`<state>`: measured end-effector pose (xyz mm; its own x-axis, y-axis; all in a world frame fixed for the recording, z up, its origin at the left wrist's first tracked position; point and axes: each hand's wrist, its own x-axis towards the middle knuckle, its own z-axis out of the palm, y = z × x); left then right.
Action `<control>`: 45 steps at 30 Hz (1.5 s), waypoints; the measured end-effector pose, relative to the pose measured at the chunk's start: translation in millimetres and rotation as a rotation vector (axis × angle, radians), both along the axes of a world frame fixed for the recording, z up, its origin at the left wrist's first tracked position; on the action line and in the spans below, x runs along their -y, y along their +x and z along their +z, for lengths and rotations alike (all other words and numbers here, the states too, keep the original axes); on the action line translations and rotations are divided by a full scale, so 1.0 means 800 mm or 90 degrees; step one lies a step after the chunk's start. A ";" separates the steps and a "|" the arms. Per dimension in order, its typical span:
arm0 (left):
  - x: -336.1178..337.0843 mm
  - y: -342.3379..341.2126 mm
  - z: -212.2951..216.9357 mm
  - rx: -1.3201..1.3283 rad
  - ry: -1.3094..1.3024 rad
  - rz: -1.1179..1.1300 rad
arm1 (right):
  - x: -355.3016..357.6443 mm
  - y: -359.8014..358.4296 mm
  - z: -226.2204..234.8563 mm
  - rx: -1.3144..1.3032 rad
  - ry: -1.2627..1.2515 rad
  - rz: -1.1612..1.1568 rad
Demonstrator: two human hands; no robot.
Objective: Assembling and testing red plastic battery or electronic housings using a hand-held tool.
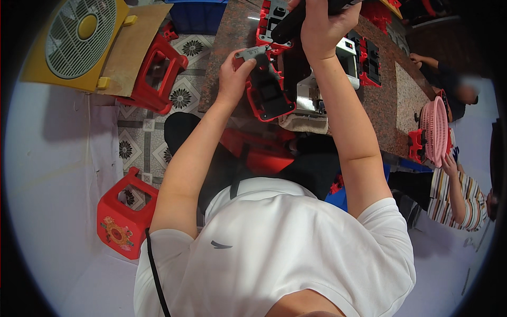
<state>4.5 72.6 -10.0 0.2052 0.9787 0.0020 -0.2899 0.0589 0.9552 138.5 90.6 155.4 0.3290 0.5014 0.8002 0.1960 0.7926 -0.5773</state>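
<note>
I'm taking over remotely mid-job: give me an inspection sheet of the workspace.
Surface: granite worktop, crowded.
Job's things: red-and-black housing with grey part; black tool.
Clutter: more red-and-black housings, white unit, cloth.
Hands: left hand grips the grey part; right hand shut on the black tool.
Cables: black cord over the shoulder.
Surroundings: red stools, yellow fan, pink basket, other people at right.
</note>
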 end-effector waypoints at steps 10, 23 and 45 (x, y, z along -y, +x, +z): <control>0.001 0.001 0.002 0.050 -0.037 -0.009 | -0.010 -0.010 -0.004 0.056 -0.022 -0.008; 0.002 0.002 0.003 0.064 -0.018 -0.017 | 0.008 -0.024 0.011 0.099 0.030 -0.037; 0.000 0.000 0.000 0.049 0.016 0.002 | 0.151 0.077 0.017 0.096 -0.162 0.028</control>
